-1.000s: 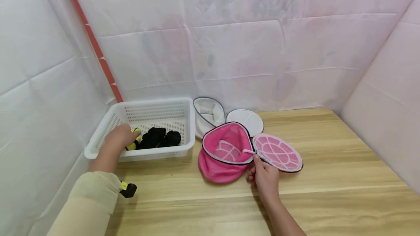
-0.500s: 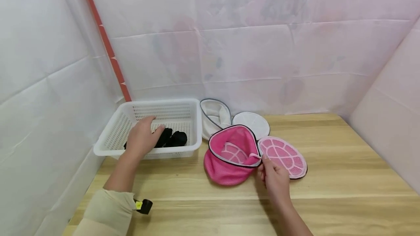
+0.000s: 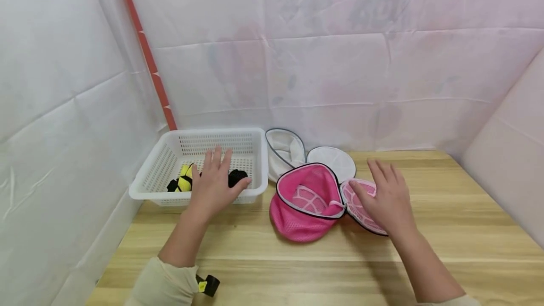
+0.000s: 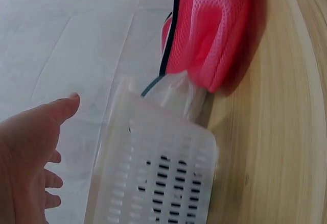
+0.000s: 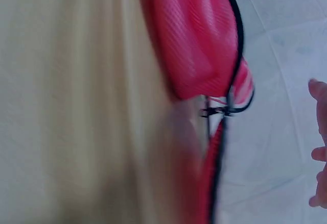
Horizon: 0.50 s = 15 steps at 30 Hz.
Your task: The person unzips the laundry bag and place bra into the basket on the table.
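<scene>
My left hand (image 3: pixel 212 187), fingers spread, hovers over the near side of a white plastic basket (image 3: pixel 140 193) and holds nothing. Inside the basket lie a yellow-and-black bundle (image 3: pixel 185 181) and black cloth bundles (image 3: pixel 238 176), partly hidden by that hand. With its fingers spread as well, my right hand (image 3: pixel 388 199) is raised over the round lid (image 3: pixel 359 202) of a pink mesh laundry bag (image 3: pixel 301 223). The bag stands unzipped, its mouth facing up and its lid folded out to the right. In the right wrist view, the pink bag (image 5: pixel 194 40) sits apart from the fingers.
Behind the pink bag, a white mesh laundry bag (image 3: pixel 282 152) stands unzipped, its round white lid (image 3: pixel 333 160) laid out to the right. White sheeting (image 3: pixel 323 70) walls in the wooden table (image 3: pixel 306 273) at the back and both sides. A black device (image 3: pixel 209 285) is strapped at my left wrist.
My left hand has let go of the yellow-and-black bundle, risen and shifted right, its fingers spreading. My right hand has released the pink bag's edge and lifted away to the right.
</scene>
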{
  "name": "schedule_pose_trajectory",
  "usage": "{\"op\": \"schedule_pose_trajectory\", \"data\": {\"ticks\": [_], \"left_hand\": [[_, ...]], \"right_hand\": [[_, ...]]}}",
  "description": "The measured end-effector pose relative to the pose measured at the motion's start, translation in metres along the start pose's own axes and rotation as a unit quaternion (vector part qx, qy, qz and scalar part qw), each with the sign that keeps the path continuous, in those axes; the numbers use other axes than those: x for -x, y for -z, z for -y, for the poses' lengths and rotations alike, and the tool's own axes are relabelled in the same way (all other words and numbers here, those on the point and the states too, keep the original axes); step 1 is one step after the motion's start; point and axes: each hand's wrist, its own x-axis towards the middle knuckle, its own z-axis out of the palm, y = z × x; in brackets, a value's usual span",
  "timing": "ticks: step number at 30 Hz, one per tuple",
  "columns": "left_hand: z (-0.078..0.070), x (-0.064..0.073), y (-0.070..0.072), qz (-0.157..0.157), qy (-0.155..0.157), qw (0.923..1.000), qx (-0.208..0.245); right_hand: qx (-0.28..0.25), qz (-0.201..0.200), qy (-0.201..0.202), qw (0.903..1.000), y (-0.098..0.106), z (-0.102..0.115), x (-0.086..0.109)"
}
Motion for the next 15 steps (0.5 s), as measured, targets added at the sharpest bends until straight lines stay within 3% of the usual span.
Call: {"op": "schedule_pose_trajectory", "data": {"ticks": [7, 15], "left_hand": [[-0.027, -0.006, -0.005, 0.033, 0.006, 0.9993, -0.017], [-0.046, -0.010, -0.009, 0.051, 0.021, 0.9985, -0.003]], "right_hand": [[0.111, 0.104, 0.006, 0.9883, 0.014, 0.016, -0.026], [0.133, 0.162, 0.024, 0.9775, 0.007, 0.050, -0.036]]}}
